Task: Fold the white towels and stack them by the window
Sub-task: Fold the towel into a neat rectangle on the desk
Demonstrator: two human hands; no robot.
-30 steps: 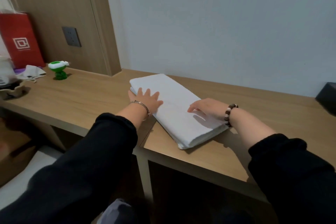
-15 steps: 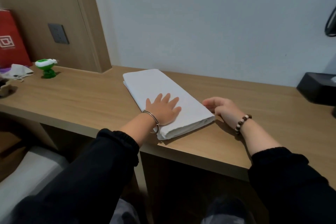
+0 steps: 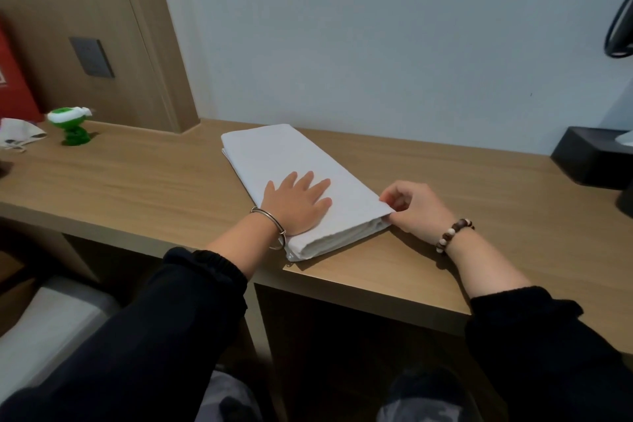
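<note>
Lying folded into a long, thick pad, the white towel (image 3: 291, 161) rests at the front edge of the desk (image 3: 137, 188), angled back toward the wall. Soft and light, it would likely sag if lifted by one end, so a hold under both short ends looks safest. The left hand (image 3: 296, 204) presses flat on it, fingers spread. The right hand (image 3: 416, 211) pinches its near corner. A green toy (image 3: 70, 127) stands at the desk's far left.

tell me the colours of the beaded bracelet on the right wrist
The round-bead wrist bracelet is dark brown with some cream beads; head view.
</note>
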